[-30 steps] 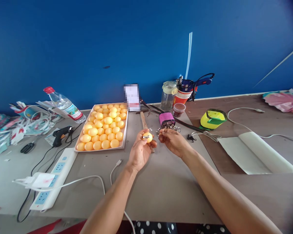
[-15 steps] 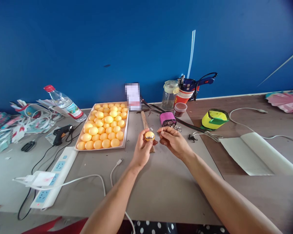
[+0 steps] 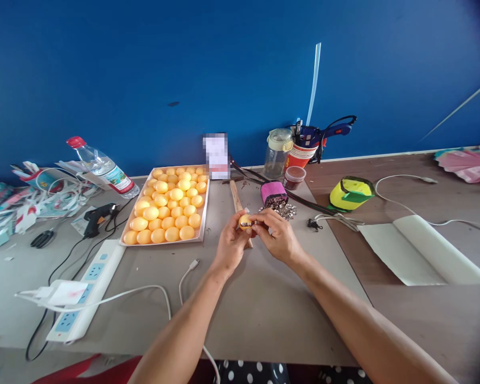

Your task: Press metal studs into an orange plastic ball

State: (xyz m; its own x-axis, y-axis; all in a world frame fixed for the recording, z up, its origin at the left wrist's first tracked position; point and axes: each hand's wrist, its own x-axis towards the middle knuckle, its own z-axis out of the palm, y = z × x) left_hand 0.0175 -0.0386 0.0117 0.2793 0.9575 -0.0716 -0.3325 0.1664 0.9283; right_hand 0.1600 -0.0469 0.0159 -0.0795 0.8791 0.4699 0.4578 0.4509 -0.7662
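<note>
Clasping orange ball [image 3: 245, 218] in curled left hand [image 3: 230, 242], touching it with bent-fingered right hand [image 3: 279, 234]; cannot tell if pinching anything. Blocking part of wooden stick [image 3: 236, 196], near metal bits [image 3: 289, 212] and purple pouch [image 3: 272, 189], with ball tray [image 3: 204, 221] leftward.

The left hand [image 3: 229, 246], right hand [image 3: 279, 236] and arms [image 3: 190, 317] are bare. Black cloth with round white dots [image 3: 254, 372] shows at the near side.

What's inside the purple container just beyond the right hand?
Small shiny pieces show at the mouth of the purple container, and more lie spilled on the table beside it. Its purple wall covers the deeper inside, so what lies there cannot be seen.
</note>
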